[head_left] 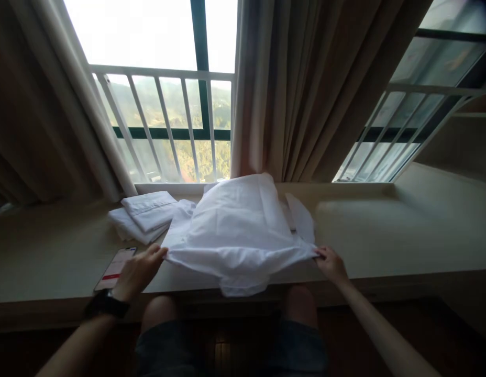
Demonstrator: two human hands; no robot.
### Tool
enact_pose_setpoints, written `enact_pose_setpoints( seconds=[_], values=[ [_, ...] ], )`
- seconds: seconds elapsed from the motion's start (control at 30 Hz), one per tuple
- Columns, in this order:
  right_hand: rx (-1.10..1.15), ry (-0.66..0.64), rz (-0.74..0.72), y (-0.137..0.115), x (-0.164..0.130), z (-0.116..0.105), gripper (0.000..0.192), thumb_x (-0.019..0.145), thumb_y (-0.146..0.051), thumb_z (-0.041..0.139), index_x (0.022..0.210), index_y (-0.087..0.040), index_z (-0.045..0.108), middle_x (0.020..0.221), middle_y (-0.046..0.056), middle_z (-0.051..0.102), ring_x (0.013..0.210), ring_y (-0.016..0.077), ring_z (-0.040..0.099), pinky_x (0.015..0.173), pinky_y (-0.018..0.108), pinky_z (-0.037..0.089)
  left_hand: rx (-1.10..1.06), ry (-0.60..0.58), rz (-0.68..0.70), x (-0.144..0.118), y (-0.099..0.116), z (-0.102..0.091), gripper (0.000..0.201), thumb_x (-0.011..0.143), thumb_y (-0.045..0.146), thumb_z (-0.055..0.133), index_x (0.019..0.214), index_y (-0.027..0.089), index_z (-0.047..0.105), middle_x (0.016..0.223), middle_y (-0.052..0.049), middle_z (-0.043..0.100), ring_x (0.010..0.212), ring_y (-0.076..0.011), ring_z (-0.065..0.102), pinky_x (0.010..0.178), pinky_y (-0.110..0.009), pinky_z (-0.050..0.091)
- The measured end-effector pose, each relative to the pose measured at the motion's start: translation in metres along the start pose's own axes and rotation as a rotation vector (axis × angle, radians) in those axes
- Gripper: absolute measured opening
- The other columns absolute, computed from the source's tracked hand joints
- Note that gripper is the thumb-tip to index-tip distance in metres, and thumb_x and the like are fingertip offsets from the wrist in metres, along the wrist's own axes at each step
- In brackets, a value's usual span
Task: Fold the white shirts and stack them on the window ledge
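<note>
A white shirt (239, 214) lies spread across the window ledge, its near part hanging toward the front edge. My left hand (141, 267) pinches the shirt's near left corner, and a dark watch sits on that wrist. At the near right corner, my right hand (330, 263) grips the cloth between thumb and fingers. The fabric is drawn taut between both hands. A loose piece like a sleeve (301, 217) lies at the right side. Part of the shirt's underside is hidden.
Folded white garments (146, 212) are stacked left of the shirt. A phone with a lit screen (116, 268) lies by my left hand. Behind the pale ledge (368, 230) stand a white railing (160, 73), windows and brown curtains (290, 94). My knees are below the front edge.
</note>
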State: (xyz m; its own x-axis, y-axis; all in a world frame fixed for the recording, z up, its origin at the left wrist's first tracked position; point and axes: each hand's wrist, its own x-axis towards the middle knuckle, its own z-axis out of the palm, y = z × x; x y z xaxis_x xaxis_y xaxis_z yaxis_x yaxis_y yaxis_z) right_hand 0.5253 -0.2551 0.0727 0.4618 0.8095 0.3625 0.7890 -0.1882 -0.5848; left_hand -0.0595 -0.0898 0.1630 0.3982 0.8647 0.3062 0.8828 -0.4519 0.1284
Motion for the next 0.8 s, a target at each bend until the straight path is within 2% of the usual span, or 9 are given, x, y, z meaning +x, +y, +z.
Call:
enact_pose_setpoints(
  seconds=[0.03, 0.1, 0.23, 0.33, 0.47, 0.53, 0.6, 0.7, 0.8],
  values=[
    [0.015, -0.038, 0.030, 0.014, -0.025, 0.021, 0.026, 0.074, -0.032, 0.052, 0.084, -0.022, 0.074, 0.093, 0.008, 0.066, 0.090, 0.0254, 0.066, 0.085, 0.038, 0.053, 0.005, -0.064, -0.015, -0.019, -0.001, 0.023, 0.030, 0.093, 0.029, 0.041, 0.103, 0.024, 0.068, 0.115, -0.008, 0.066, 0.068, -0.0182, 0.063, 0.059, -0.030, 0.046],
    [0.049, -0.091, 0.029, 0.034, -0.067, 0.052, 0.029, 0.072, -0.031, 0.050, 0.085, -0.022, 0.075, 0.098, 0.009, 0.065, 0.095, 0.0264, 0.066, 0.089, 0.039, 0.054, -0.048, -0.086, -0.123, -0.052, -0.002, 0.059, 0.034, 0.095, 0.033, 0.039, 0.111, 0.026, 0.068, 0.129, -0.010, 0.060, 0.079, -0.0223, 0.066, 0.063, -0.033, 0.050],
    [0.032, -0.089, 0.045, 0.048, -0.107, 0.072, 0.031, 0.074, -0.032, 0.051, 0.090, -0.025, 0.076, 0.109, 0.009, 0.064, 0.107, 0.0281, 0.064, 0.098, 0.042, 0.052, -0.272, 0.049, -0.405, -0.086, -0.002, 0.099, 0.036, 0.089, 0.036, 0.046, 0.112, 0.020, 0.069, 0.130, -0.017, 0.055, 0.108, -0.0298, 0.065, 0.092, -0.042, 0.054],
    [0.017, -0.082, 0.040, 0.047, -0.108, 0.072, 0.032, 0.078, -0.033, 0.050, 0.094, -0.025, 0.077, 0.114, 0.009, 0.063, 0.111, 0.0281, 0.063, 0.103, 0.043, 0.050, -0.566, -0.024, -0.590, -0.084, -0.004, 0.110, 0.041, 0.080, 0.036, 0.058, 0.117, 0.019, 0.068, 0.124, -0.015, 0.062, 0.104, -0.0281, 0.068, 0.098, -0.041, 0.053],
    [-0.020, -0.153, 0.022, 0.044, -0.099, 0.073, 0.033, 0.079, -0.033, 0.052, 0.099, -0.023, 0.077, 0.119, 0.011, 0.062, 0.116, 0.0286, 0.061, 0.106, 0.043, 0.048, -0.986, -0.198, -0.751, -0.060, -0.007, 0.114, 0.051, 0.083, 0.039, 0.055, 0.128, 0.015, 0.061, 0.111, -0.013, 0.072, 0.096, -0.0264, 0.071, 0.080, -0.036, 0.059],
    [-0.043, -0.210, 0.011, 0.043, -0.097, 0.074, 0.034, 0.079, -0.031, 0.054, 0.103, -0.023, 0.077, 0.125, 0.011, 0.061, 0.121, 0.0290, 0.060, 0.109, 0.043, 0.046, -0.959, -0.180, -0.800, -0.049, -0.009, 0.114, 0.055, 0.084, 0.043, 0.055, 0.130, 0.013, 0.061, 0.113, -0.015, 0.072, 0.096, -0.0275, 0.071, 0.077, -0.036, 0.059],
    [-0.054, -0.251, 0.005, 0.042, -0.097, 0.074, 0.036, 0.078, -0.029, 0.055, 0.107, -0.024, 0.076, 0.131, 0.010, 0.060, 0.125, 0.0289, 0.058, 0.111, 0.043, 0.045, -0.804, -0.105, -0.834, -0.044, -0.011, 0.112, 0.062, 0.080, 0.044, 0.060, 0.132, 0.010, 0.061, 0.120, -0.017, 0.070, 0.102, -0.0308, 0.070, 0.084, -0.039, 0.058],
    [-0.053, -0.279, 0.003, 0.040, -0.099, 0.072, 0.039, 0.078, -0.025, 0.054, 0.111, -0.025, 0.074, 0.136, 0.009, 0.058, 0.128, 0.0285, 0.056, 0.112, 0.044, 0.043, -0.607, 0.017, -0.843, -0.045, -0.014, 0.111, 0.069, 0.078, 0.042, 0.061, 0.138, 0.009, 0.057, 0.130, -0.020, 0.065, 0.115, -0.0360, 0.064, 0.098, -0.046, 0.052],
    [-0.070, -0.305, 0.006, 0.035, -0.101, 0.070, 0.040, 0.079, -0.026, 0.054, 0.115, -0.026, 0.072, 0.139, 0.008, 0.056, 0.131, 0.0285, 0.054, 0.113, 0.044, 0.042, -0.515, 0.055, -0.818, -0.052, -0.019, 0.113, 0.070, 0.076, 0.042, 0.059, 0.138, 0.009, 0.058, 0.133, -0.020, 0.063, 0.124, -0.0368, 0.059, 0.104, -0.045, 0.048]
  ],
)
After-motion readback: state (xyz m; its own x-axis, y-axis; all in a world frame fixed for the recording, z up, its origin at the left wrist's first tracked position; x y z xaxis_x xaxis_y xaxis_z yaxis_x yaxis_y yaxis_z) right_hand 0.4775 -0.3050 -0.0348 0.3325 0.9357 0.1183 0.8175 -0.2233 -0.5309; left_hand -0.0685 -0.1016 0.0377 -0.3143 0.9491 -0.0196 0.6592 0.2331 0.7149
